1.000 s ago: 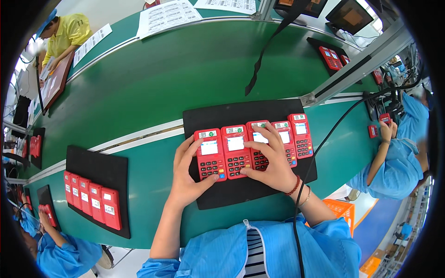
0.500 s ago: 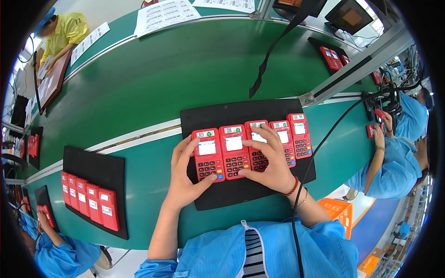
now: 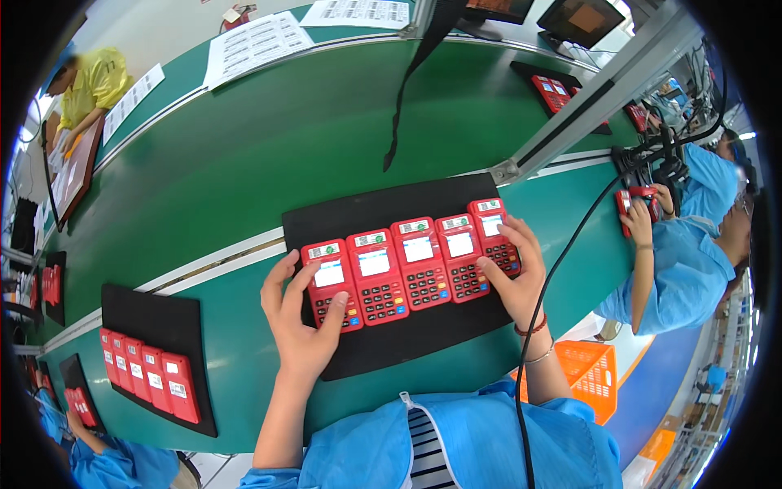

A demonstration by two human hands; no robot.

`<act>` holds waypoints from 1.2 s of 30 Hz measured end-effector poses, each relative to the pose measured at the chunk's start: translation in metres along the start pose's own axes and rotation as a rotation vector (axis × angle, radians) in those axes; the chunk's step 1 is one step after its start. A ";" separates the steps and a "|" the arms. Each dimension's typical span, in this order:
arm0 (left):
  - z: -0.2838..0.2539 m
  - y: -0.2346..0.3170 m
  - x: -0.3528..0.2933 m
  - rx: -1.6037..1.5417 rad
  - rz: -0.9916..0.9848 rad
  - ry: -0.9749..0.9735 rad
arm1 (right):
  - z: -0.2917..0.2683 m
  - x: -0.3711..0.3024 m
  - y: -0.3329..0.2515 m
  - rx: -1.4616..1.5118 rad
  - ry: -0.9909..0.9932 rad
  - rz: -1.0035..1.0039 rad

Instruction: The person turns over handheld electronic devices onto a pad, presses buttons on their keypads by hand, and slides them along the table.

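Several red payment terminals with lit white screens and dark keypads lie face up in a slanting row on a black mat (image 3: pixel 391 346). My left hand (image 3: pixel 303 326) spans the leftmost terminal (image 3: pixel 331 281), its thumb on the keypad side and its fingers at the upper left edge. At the other end, my right hand (image 3: pixel 520 277) grips the rightmost terminal (image 3: pixel 491 224) between thumb and fingers, partly covering its keypad. Between my hands lie the middle terminals, among them one terminal (image 3: pixel 419 248) untouched by either hand.
Left of me, another black mat (image 3: pixel 155 314) carries several red terminals (image 3: pixel 151 375) face down. A black cable (image 3: pixel 562 253) hangs at my right, with an orange basket (image 3: pixel 590 379) below. A metal post (image 3: pixel 603 90) rises by the mat. Co-workers (image 3: pixel 680 265) sit on either side.
My right hand has moved from the middle of the row to the rightmost terminal. My left hand stays at the leftmost one. The middle terminals now show uncovered, and the whole view has shifted somewhat.
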State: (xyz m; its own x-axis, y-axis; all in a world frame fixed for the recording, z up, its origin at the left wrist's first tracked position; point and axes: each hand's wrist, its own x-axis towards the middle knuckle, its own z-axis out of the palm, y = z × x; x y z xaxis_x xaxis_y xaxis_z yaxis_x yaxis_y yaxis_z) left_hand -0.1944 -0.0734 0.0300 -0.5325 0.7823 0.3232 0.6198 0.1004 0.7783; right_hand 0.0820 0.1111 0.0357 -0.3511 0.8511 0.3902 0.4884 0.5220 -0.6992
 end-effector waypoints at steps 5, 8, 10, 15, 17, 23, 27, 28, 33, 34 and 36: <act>0.043 0.047 0.024 0.058 0.198 -0.279 | -0.016 -0.007 0.015 0.111 -0.198 0.059; 0.064 0.049 0.034 0.079 0.208 -0.358 | -0.017 -0.004 0.008 0.093 -0.244 0.062; 0.067 0.049 0.036 0.104 0.224 -0.399 | -0.017 -0.005 0.009 0.107 -0.252 0.078; 0.069 0.052 0.035 0.125 0.198 -0.428 | -0.019 -0.005 0.007 0.003 -0.289 0.061; 0.072 0.055 0.035 0.118 0.186 -0.415 | -0.019 -0.005 0.008 0.036 -0.282 0.054; 0.076 0.057 0.035 0.066 0.132 -0.360 | -0.004 -0.008 0.007 0.064 -0.169 0.091; 0.084 0.052 0.031 0.088 0.148 -0.276 | 0.000 -0.010 0.007 0.007 -0.121 0.101; 0.085 0.053 0.031 0.088 0.148 -0.277 | 0.000 -0.010 0.007 0.007 -0.121 0.103; 0.085 0.050 0.031 0.089 0.144 -0.285 | -0.001 -0.010 0.009 0.004 -0.148 0.082; 0.083 0.051 0.031 0.089 0.145 -0.282 | -0.004 -0.009 0.007 0.003 -0.147 0.079; 0.079 0.054 0.031 0.083 0.161 -0.319 | -0.012 -0.008 0.003 0.068 -0.215 0.051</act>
State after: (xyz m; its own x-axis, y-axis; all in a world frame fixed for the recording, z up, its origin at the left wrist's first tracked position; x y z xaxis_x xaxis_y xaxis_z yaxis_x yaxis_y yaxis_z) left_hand -0.1320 0.0050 0.0396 -0.2253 0.9433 0.2436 0.7331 -0.0005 0.6802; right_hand 0.0959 0.1070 0.0374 -0.4930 0.8414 0.2214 0.4575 0.4672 -0.7566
